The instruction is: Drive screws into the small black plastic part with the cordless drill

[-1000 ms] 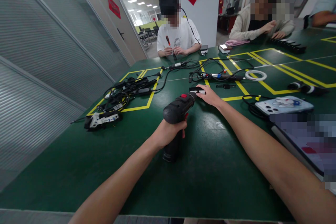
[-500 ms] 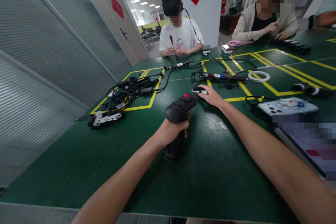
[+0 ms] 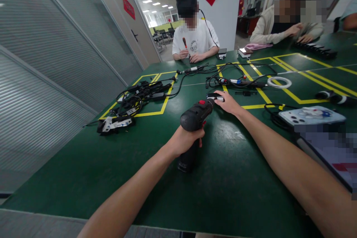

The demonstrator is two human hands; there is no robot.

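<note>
The left hand (image 3: 187, 138) is clenched round the grip of a black drill (image 3: 195, 119), which stands with its base on the green tabletop (image 3: 83, 171) and its nose pointing away. The right hand (image 3: 229, 103) has its fingers (image 3: 221, 94) closed on a small black-and-white part (image 3: 215, 97) at the drill's tip (just inside a yellow line). A phone (image 3: 311, 115) lies to the right, a cable tangle (image 3: 134, 98) to the left, and two other people sit at the far side.
</note>
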